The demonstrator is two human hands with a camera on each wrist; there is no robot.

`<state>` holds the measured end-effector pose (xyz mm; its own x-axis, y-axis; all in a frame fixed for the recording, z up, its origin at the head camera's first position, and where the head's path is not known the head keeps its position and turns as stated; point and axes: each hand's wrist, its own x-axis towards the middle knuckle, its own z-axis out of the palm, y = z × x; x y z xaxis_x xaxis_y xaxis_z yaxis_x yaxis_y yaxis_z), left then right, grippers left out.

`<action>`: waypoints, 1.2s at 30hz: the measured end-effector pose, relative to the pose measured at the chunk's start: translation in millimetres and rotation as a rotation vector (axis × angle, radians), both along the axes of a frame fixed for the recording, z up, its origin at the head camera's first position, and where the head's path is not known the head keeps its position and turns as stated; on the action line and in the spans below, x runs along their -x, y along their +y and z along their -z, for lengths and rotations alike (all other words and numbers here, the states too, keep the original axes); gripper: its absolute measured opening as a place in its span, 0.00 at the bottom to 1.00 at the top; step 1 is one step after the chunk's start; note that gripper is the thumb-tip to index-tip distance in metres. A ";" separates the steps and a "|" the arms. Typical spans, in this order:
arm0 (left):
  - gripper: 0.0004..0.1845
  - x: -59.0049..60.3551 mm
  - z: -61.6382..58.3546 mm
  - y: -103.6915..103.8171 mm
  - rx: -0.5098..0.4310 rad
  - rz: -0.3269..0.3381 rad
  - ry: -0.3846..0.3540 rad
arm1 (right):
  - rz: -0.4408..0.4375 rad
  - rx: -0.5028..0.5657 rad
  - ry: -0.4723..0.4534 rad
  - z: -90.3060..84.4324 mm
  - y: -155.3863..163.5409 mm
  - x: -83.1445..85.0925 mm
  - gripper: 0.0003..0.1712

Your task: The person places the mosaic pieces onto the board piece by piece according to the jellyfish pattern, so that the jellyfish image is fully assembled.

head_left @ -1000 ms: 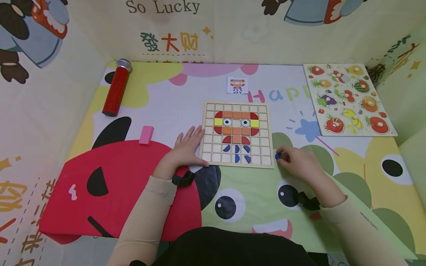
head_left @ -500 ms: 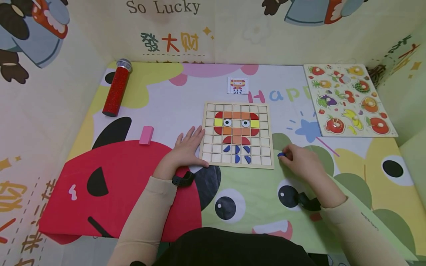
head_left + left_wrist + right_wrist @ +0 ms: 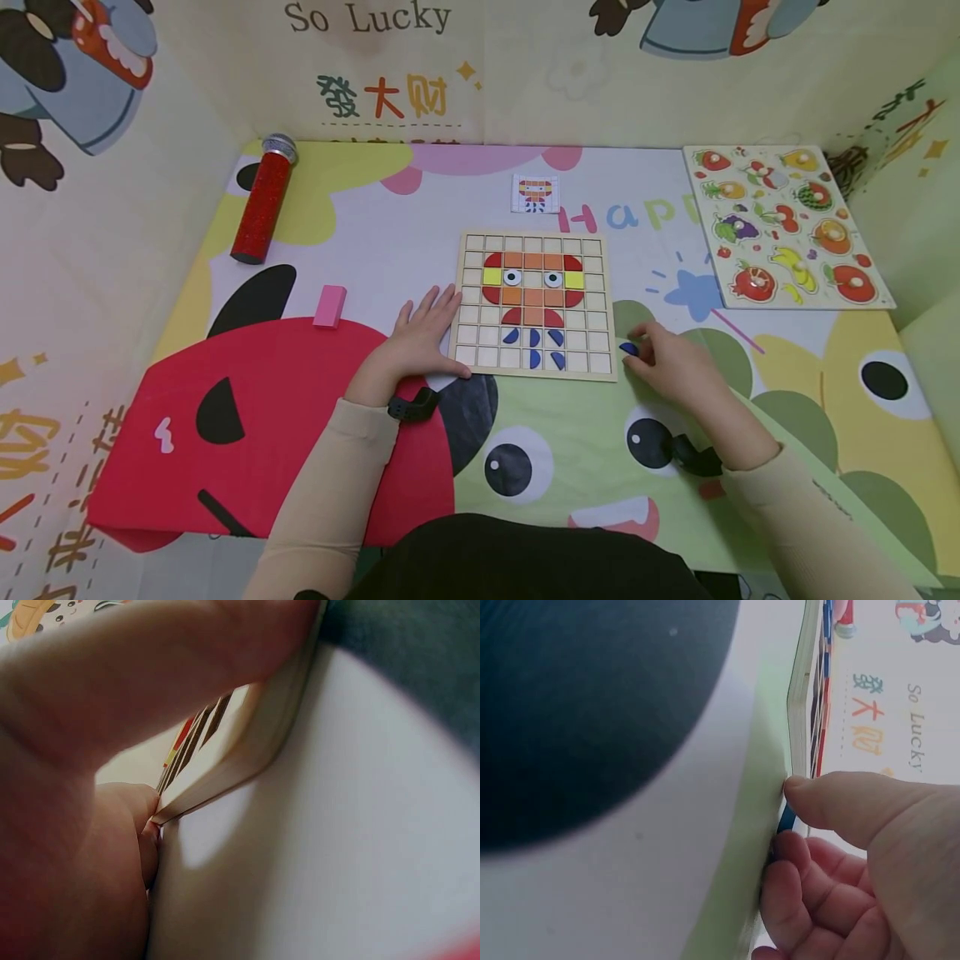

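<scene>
A square wooden grid board (image 3: 588, 319) lies on the table, with red, orange and yellow tiles forming a face with two eye tiles. Several dark-blue half-round pieces (image 3: 535, 358) sit in its lower cells. My left hand (image 3: 416, 343) is spread, its fingers and thumb along the board's left edge. Just off the board's right edge, my right hand (image 3: 678, 362) pinches another blue half-round piece (image 3: 628, 348) between thumb and fingers. In the right wrist view this blue piece (image 3: 787, 819) shows low over the cloth, partly hidden between thumb and fingertips.
A small picture card (image 3: 536, 193) with the same face lies behind the board. At the left are a pink block (image 3: 329, 306) and a red glitter microphone (image 3: 262, 200). A fruit puzzle board (image 3: 787, 225) rests at the back right.
The blue half-round piece has turned between my right fingers, and the hand has shifted only slightly. My left hand and the board have stayed in place.
</scene>
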<state>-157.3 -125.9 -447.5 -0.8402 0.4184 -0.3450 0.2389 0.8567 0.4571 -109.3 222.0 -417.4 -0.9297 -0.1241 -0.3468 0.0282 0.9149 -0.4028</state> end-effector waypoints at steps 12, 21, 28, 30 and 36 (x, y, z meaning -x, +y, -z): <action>0.64 2.4 1.3 0.4 0.001 0.001 0.001 | -0.081 0.047 0.019 -0.3 -0.4 1.1 0.21; 0.64 2.6 0.8 1.0 0.001 0.004 0.005 | -0.116 0.060 0.035 3.6 1.3 3.1 0.21; 0.64 0.7 -0.8 0.4 -0.005 -0.005 -0.010 | -0.116 0.063 0.041 6.8 2.0 4.2 0.19; 0.64 0.5 -0.5 0.3 -0.003 -0.010 -0.008 | -0.122 0.064 0.043 7.7 1.9 5.2 0.19; 0.64 -0.2 0.0 0.7 -0.007 -0.013 -0.002 | -0.124 0.054 0.044 8.8 1.6 6.9 0.19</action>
